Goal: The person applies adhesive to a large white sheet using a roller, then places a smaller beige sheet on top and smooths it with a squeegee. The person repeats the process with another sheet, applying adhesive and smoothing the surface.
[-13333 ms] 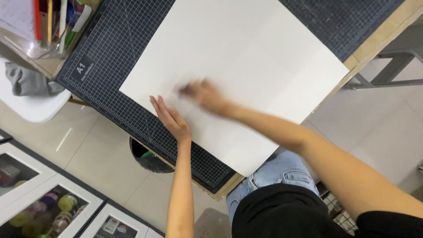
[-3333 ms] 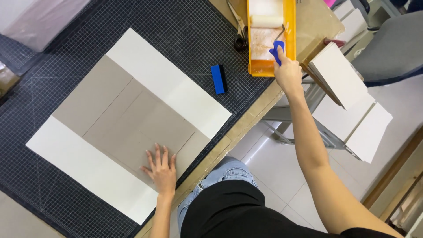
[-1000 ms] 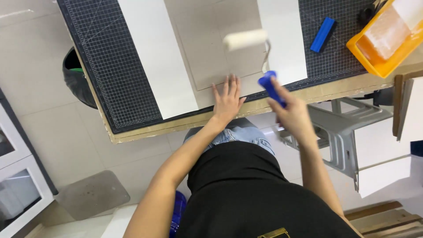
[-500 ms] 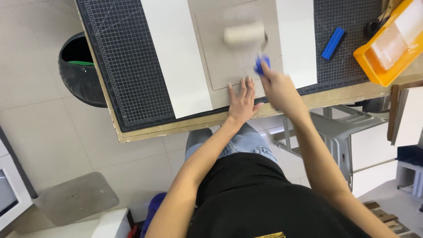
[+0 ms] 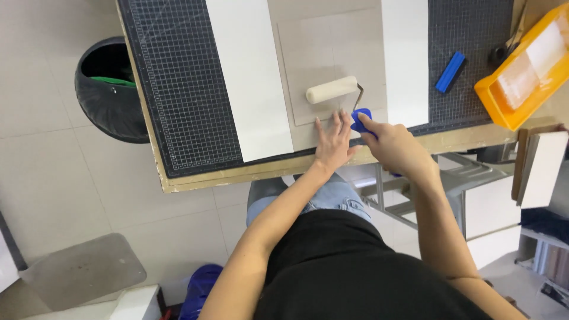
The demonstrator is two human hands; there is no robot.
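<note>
Head view, looking down at the work surface. R. hand (image 5: 396, 148) is clenched round the blue handle (image 5: 360, 120) of a paint roller (image 5: 332, 90); fingers wrap the handle, which shows only at its top end above the fist. A thin wire frame runs from the handle up to the cream roller sleeve, which lies on a grey board (image 5: 332, 65), w/ its axis tilted slightly up to the right. L. hand (image 5: 333, 142) is released, holding nothing: palm flat, fingers spread, pressing the lower edge of the board and the paper under it, just beside the R. hand and directly below the roller.

The grey board sits on a larger sheet (image 5: 317, 77): grey centre strip w/ a white strip on either side. The sheet lies on a dark gridded cutting mat (image 5: 172, 89), which covers most of a wooden table (image 5: 249, 172); the table's bare near edge shows below the mat.

On the mat to the right of the sheet: a small blue block (image 5: 450, 72), lying at a slant, well apart from both hands. Further right, an orange paint tray (image 5: 524, 68) at the table's end. A white box (image 5: 542, 169) stands below the tray, off the table. Left of the table, on the tiled floor: a black bin (image 5: 109, 89) w/ something green inside.
</note>
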